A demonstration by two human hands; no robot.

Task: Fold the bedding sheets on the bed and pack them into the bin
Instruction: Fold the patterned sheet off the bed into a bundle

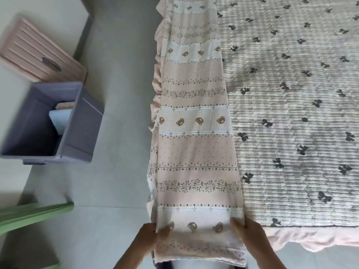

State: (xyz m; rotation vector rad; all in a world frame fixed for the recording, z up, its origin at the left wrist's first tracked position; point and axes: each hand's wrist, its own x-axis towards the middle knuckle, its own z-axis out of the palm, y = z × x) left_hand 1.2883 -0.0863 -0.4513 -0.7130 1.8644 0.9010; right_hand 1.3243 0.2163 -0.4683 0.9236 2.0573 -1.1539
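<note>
A pink and white striped sheet [196, 148] with small bear faces lies folded into a long narrow strip along the left edge of the bed [295, 105]. My left hand [149, 239] grips the strip's near left edge, thumb on top. The near right edge is pinched by my right hand [250, 235], its thumb lying over the fabric. The near end of the strip hangs over the bed's foot toward me. A purple bin [81, 125] stands open on the floor to the left, with folded pale linens [60, 117] inside.
The bed carries a white quilted cover with dark bows and a pink ruffled skirt [310, 239]. A pink slatted lid [37, 55] leans behind the bin. A green piece of furniture [29, 214] sits at the lower left. Grey tiled floor [120, 94] separates bin and bed.
</note>
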